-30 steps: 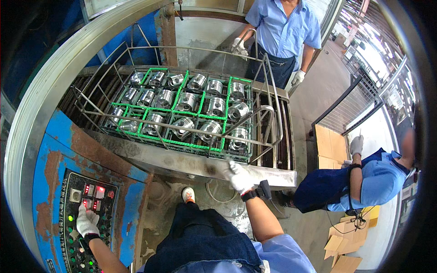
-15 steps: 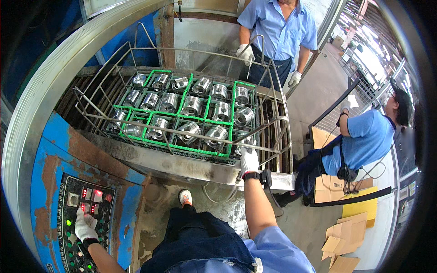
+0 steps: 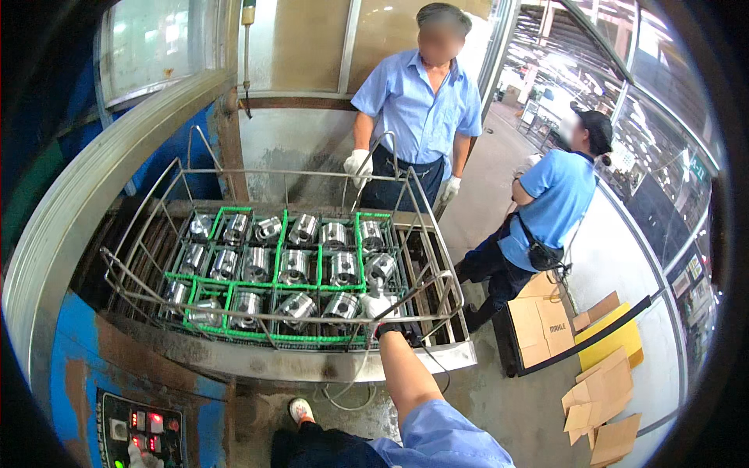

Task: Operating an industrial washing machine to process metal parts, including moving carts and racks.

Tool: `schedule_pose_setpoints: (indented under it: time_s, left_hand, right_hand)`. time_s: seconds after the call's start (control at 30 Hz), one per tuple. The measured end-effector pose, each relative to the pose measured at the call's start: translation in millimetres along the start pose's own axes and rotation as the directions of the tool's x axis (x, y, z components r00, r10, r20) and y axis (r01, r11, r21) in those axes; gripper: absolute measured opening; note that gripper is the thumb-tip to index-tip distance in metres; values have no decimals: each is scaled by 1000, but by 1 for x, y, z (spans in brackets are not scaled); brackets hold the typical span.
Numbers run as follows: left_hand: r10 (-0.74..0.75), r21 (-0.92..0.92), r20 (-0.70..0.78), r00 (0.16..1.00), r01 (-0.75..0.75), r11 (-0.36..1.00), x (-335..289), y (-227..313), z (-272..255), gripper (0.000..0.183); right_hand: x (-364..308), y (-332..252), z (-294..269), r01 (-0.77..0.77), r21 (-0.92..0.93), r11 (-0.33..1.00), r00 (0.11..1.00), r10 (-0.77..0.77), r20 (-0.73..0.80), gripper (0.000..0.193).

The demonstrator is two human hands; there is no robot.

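A wire basket on the roller conveyor holds rows of shiny metal pistons, parted by green-wrapped dividers. My right hand, in a white glove, reaches over the basket's near rail at its right corner, beside a piston. Its fingertips are hidden, so I cannot tell whether they grip the rail or a piston. At the lower left, my gloved left hand is at the control panel with lit red displays. The frame's lower edge cuts off most of that hand.
Across the conveyor stands a co-worker in white gloves, one hand near the basket's far side. Another person stands at the right, near a cardboard box. Flattened cardboard lies on the floor. A hose hangs below the conveyor.
My view has tilted up, bringing the co-workers more fully into sight. My right hand reaches further in over the near rail. The person at the right has turned away, arm lowered.
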State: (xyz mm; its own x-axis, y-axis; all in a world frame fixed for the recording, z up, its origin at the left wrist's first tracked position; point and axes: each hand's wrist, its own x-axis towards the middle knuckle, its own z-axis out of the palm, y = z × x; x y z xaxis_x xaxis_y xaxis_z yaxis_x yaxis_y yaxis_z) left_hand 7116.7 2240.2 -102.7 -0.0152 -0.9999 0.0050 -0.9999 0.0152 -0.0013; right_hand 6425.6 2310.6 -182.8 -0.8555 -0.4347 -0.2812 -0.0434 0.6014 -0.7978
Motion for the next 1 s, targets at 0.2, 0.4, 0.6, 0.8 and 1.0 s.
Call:
schedule_pose_setpoints:
  time_s: [0.2, 0.4, 0.6, 0.8, 1.0]
  left_hand:
    - [-129, -652, 62, 990, 138, 745, 18, -34, 43, 39]
    - [-417, -866, 500, 759, 443, -232, 25, -18, 0, 41]
    - [-597, -892, 424, 681, 427, -147, 54, -43, 47, 44]
    - [-497, -880, 455, 739, 457, -125, 64, -46, 34, 47]
    - [-514, -885, 438, 737, 454, -103, 71, -65, 38, 48]
  right_hand:
    - [20, -11, 14, 77, 255, 964, 995, -56, -87, 39]
    - [-16, -46, 23, 46, 515, 856, 999, -45, -14, 34]
    - [-18, -9, 8, -206, 424, 882, 978, 167, 128, 42]
    - [-68, 4, -14, -88, 195, 977, 994, 98, -44, 20]
    - [-130, 68, 3, 361, 192, 913, 932, -345, -112, 8]
